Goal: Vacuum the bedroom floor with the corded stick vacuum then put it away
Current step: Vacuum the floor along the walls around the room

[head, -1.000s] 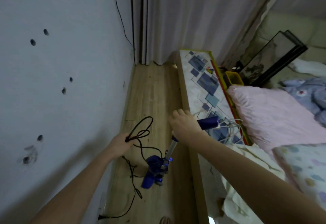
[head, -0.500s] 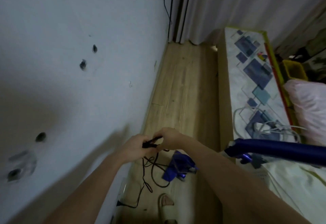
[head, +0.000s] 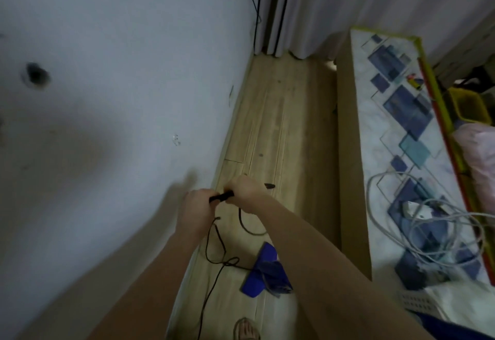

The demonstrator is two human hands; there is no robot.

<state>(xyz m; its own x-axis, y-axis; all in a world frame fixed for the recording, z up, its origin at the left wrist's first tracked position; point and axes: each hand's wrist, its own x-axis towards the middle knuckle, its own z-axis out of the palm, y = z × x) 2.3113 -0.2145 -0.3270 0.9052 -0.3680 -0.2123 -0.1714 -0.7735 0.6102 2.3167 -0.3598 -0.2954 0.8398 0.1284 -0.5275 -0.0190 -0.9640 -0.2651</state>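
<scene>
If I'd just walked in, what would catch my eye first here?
Probably the two hands, left hand and right hand, meeting mid-frame and gripping a bundled black cord that trails down to the wooden floor. Below them lies the blue vacuum head, and on the right a patterned surface carries tangled white cables.

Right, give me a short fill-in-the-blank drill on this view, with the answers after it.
1. Both hands hold a bundle of black ___ between them: the left hand and the right hand.
2. The blue vacuum head lies on the wooden ___.
3. A tangle of white cables lies on the patterned ledge, on the person's ___ side.
4. The left side of the view is filled by a pale ___.

Missing words: cord; floor; right; wall
</scene>
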